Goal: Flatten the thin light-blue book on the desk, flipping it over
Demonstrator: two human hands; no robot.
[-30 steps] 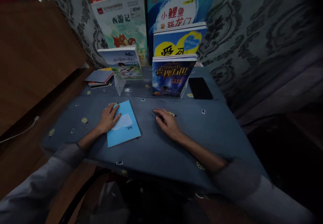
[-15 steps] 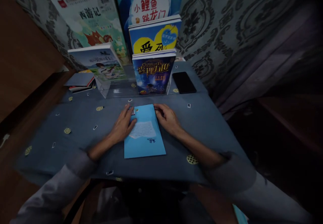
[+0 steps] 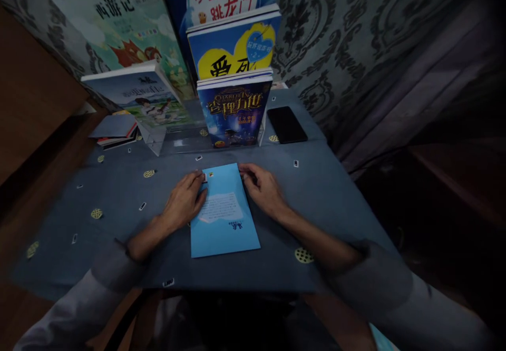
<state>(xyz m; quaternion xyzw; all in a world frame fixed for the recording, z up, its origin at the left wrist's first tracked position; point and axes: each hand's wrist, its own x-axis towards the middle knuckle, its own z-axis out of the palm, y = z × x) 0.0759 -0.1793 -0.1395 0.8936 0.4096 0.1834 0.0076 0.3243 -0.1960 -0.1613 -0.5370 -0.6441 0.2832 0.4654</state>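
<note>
A light-blue book lies flat on the cloth-covered table in front of me, with a pale text panel and small dark lettering. At its upper left edge rests my left hand, fingers stretched forward and thumb apart, the thumb tip at the book's side. My right hand is at the upper right corner, its fingers curled and its thumb and forefinger pinching at the book's edge. The fingertips of that hand are partly hidden.
Behind the book, a clear stand carries upright books, among them a dark-blue one. A black phone lies right of it. Several stacked books sit at the left. The patterned wall rises behind the table.
My left hand has slid left, from lying over the book to its left edge. The right hand stays by the upper right corner. The camera view has shifted slightly.
</note>
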